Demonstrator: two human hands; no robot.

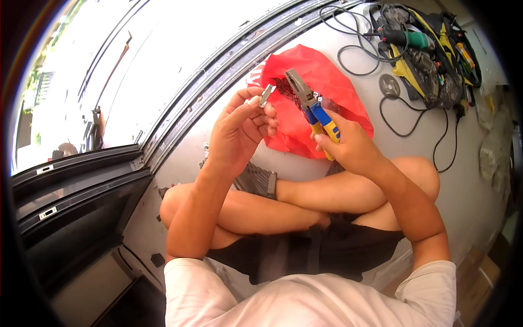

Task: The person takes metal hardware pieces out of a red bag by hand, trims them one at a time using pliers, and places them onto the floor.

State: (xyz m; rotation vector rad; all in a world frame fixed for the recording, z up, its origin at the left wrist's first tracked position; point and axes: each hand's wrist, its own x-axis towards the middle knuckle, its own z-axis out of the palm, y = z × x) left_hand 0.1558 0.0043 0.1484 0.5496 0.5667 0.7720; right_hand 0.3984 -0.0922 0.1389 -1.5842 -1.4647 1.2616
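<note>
My left hand (245, 122) pinches a small metal bracket-like piece (266, 96) between thumb and fingers, raised above my crossed legs. In my right hand (348, 140) is a pair of combination pliers (321, 119) with blue and yellow handles. Their grey jaws point up and away, to the right of the metal piece and apart from it. Beneath both hands a red plastic bag (313, 65) lies spread on the floor. Dark reddish small parts, perhaps screws (284, 87), sit on it, partly hidden by the pliers.
At the far right a black and yellow tool bag (414, 82) holds a green and black power tool (417, 39). Beside it lie a round saw blade (389, 85) and looping black cables (348, 46). Dark sliding frame tracks (218, 60) run along the left, by a dark panel (81, 201).
</note>
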